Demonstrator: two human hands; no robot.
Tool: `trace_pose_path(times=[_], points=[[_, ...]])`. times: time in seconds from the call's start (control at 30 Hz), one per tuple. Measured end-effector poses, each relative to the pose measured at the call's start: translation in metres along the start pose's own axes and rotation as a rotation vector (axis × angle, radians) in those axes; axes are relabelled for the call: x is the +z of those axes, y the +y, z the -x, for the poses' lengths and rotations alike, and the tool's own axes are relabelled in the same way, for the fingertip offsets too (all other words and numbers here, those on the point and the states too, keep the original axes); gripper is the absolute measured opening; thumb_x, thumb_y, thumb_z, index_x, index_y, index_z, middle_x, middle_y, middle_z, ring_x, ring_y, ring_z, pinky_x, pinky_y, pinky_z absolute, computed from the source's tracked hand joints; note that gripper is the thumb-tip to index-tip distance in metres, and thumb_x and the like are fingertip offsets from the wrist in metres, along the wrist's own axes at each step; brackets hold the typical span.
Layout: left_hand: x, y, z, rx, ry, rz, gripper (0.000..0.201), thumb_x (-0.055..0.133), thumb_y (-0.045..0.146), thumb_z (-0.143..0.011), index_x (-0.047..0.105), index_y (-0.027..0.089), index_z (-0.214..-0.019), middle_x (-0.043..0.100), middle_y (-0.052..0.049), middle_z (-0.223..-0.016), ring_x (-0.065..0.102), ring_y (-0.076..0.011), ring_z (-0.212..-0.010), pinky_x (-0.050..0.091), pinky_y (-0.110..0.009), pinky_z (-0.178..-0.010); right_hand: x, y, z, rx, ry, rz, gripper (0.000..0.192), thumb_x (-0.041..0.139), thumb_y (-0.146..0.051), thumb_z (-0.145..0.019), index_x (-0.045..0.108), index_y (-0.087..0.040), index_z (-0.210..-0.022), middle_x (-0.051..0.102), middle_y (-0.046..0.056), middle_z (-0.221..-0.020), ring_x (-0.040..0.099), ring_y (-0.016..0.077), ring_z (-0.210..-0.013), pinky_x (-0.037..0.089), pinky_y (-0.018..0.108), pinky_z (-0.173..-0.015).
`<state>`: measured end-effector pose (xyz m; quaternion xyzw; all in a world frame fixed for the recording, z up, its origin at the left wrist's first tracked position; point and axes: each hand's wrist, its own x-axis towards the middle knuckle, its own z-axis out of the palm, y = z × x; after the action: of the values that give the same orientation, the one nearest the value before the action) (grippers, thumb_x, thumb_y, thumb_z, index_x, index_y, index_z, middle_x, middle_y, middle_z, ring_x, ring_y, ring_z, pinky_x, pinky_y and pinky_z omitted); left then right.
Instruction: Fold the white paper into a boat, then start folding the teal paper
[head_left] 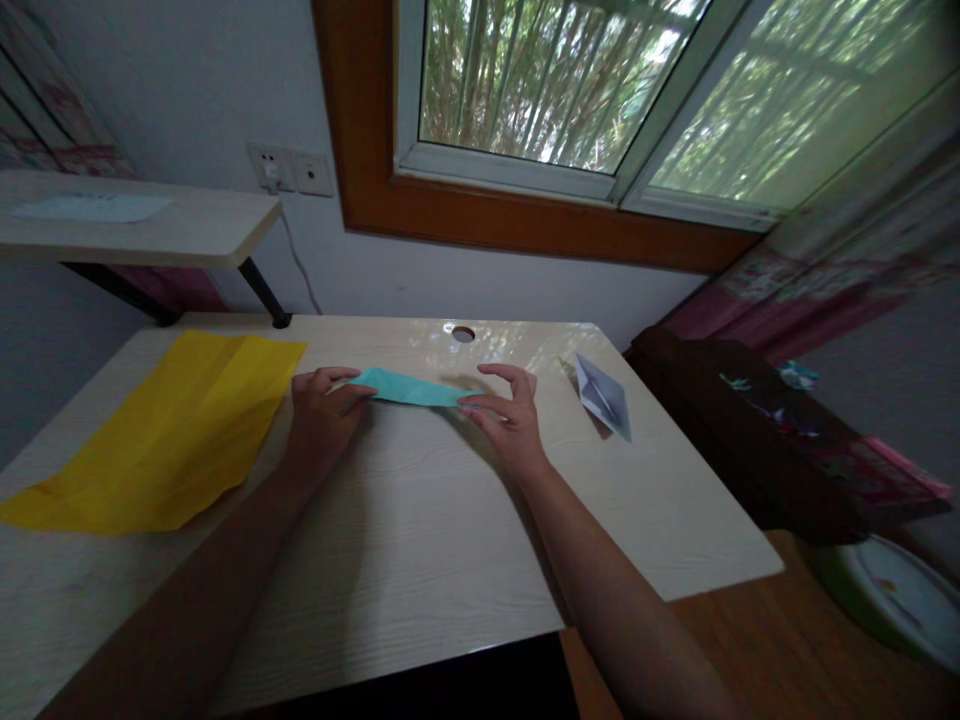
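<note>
A folded strip of turquoise paper stretches between my two hands, just above the desk. Its left end is pinched by the thumb and fingers of my left hand. My right hand grips the pointed right end between thumb and a finger, with the index finger raised and curved away from it. To the right of that hand stands a folded white paper piece, casting a small shadow. A large creased sheet of yellow paper lies left of my left hand.
The pale wooden desk has a round cable hole near its back edge. A raised shelf on black legs stands at the left, with a paper on it. Beyond the right edge is a dark wooden cabinet.
</note>
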<state>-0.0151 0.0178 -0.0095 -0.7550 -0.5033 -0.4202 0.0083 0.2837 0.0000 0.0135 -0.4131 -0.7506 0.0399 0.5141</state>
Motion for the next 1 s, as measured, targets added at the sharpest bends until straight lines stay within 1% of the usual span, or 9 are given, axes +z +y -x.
trace_pose_path(times=[0.2, 0.3, 0.4, 0.53, 0.67, 0.73, 0.8, 0.9, 1.0], points=[[0.003, 0.006, 0.003, 0.193, -0.161, -0.026, 0.022, 0.072, 0.026, -0.088, 0.076, 0.032, -0.108, 0.065, -0.005, -0.128, 0.05, -0.0304, -0.125, 0.036, -0.052, -0.109, 0.007, -0.018, 0.001, -0.316, -0.069, 0.033, 0.019, 0.078, -0.023, -0.085, 0.076, -0.034, -0.1, 0.073, 0.001, -0.108, 0.055, 0.0266, -0.114, 0.047, 0.048, -0.098], [0.001, 0.01, 0.003, 0.229, -0.201, -0.025, 0.021, 0.068, 0.025, -0.09, 0.076, 0.032, -0.108, 0.069, -0.004, -0.121, 0.052, -0.0284, -0.118, 0.039, -0.049, -0.106, 0.011, -0.02, 0.005, -0.366, -0.136, 0.022, 0.023, 0.078, -0.024, -0.086, 0.074, -0.032, -0.106, 0.074, 0.001, -0.105, 0.059, 0.0244, -0.108, 0.048, 0.046, -0.096], [-0.001, 0.01, 0.003, 0.211, -0.17, -0.032, 0.021, 0.066, 0.023, -0.092, 0.077, 0.032, -0.107, 0.07, -0.004, -0.117, 0.055, -0.0256, -0.104, 0.042, -0.047, -0.099, 0.012, -0.021, 0.006, -0.364, -0.193, -0.007, 0.022, 0.079, -0.028, -0.085, 0.073, -0.029, -0.107, 0.075, 0.002, -0.102, 0.062, 0.0224, -0.101, 0.048, 0.044, -0.093], [-0.002, 0.007, 0.003, 0.145, -0.113, 0.022, 0.022, 0.065, 0.021, -0.092, 0.078, 0.031, -0.106, 0.068, -0.005, -0.11, 0.056, -0.0226, -0.092, 0.045, -0.045, -0.093, 0.009, -0.02, 0.006, -0.245, -0.241, -0.122, 0.019, 0.07, -0.037, -0.091, 0.074, -0.027, -0.108, 0.074, 0.005, -0.101, 0.065, 0.023, -0.097, 0.049, 0.043, -0.089], [-0.002, 0.007, 0.002, 0.037, -0.075, 0.149, 0.024, 0.059, 0.017, -0.092, 0.078, 0.028, -0.102, 0.066, -0.005, -0.106, 0.059, -0.023, -0.099, 0.049, -0.043, -0.094, 0.006, -0.007, 0.008, 0.073, -0.179, -0.284, 0.028, 0.048, -0.033, -0.102, 0.075, -0.027, -0.108, 0.073, 0.007, -0.1, 0.067, 0.0218, -0.094, 0.051, 0.04, -0.087], [-0.003, 0.008, 0.001, -0.022, -0.058, 0.226, 0.024, 0.058, 0.017, -0.092, 0.077, 0.028, -0.102, 0.067, -0.004, -0.108, 0.061, -0.0215, -0.101, 0.05, -0.042, -0.096, 0.007, 0.003, 0.009, 0.246, -0.14, -0.293, 0.025, 0.054, -0.035, -0.1, 0.075, -0.026, -0.109, 0.073, 0.005, -0.095, 0.067, 0.0201, -0.087, 0.052, 0.037, -0.083], [-0.004, 0.009, -0.001, -0.068, -0.031, 0.301, 0.022, 0.059, 0.019, -0.092, 0.076, 0.028, -0.1, 0.068, -0.003, -0.109, 0.064, -0.0201, -0.103, 0.051, -0.04, -0.097, 0.01, 0.011, 0.01, 0.367, -0.18, -0.336, 0.027, 0.058, -0.036, -0.097, 0.073, -0.026, -0.117, 0.073, 0.005, -0.094, 0.067, 0.0184, -0.083, 0.053, 0.035, -0.079], [-0.006, 0.009, -0.003, -0.082, -0.021, 0.399, 0.018, 0.059, 0.023, -0.093, 0.076, 0.027, -0.097, 0.071, -0.003, -0.11, 0.066, -0.0197, -0.104, 0.052, -0.039, -0.097, 0.015, 0.016, 0.012, 0.404, -0.3, -0.39, 0.034, 0.059, -0.036, -0.096, 0.068, -0.027, -0.127, 0.073, 0.003, -0.096, 0.066, 0.0164, -0.083, 0.053, 0.033, -0.08], [-0.007, 0.009, -0.003, -0.042, -0.059, 0.485, 0.017, 0.059, 0.023, -0.094, 0.075, 0.026, -0.1, 0.072, -0.005, -0.114, 0.066, -0.0196, -0.107, 0.053, -0.039, -0.097, 0.021, 0.012, 0.015, 0.366, -0.399, -0.477, 0.051, 0.061, -0.033, -0.094, 0.054, -0.031, -0.145, 0.073, 0.003, -0.102, 0.067, 0.0149, -0.085, 0.055, 0.032, -0.082]])
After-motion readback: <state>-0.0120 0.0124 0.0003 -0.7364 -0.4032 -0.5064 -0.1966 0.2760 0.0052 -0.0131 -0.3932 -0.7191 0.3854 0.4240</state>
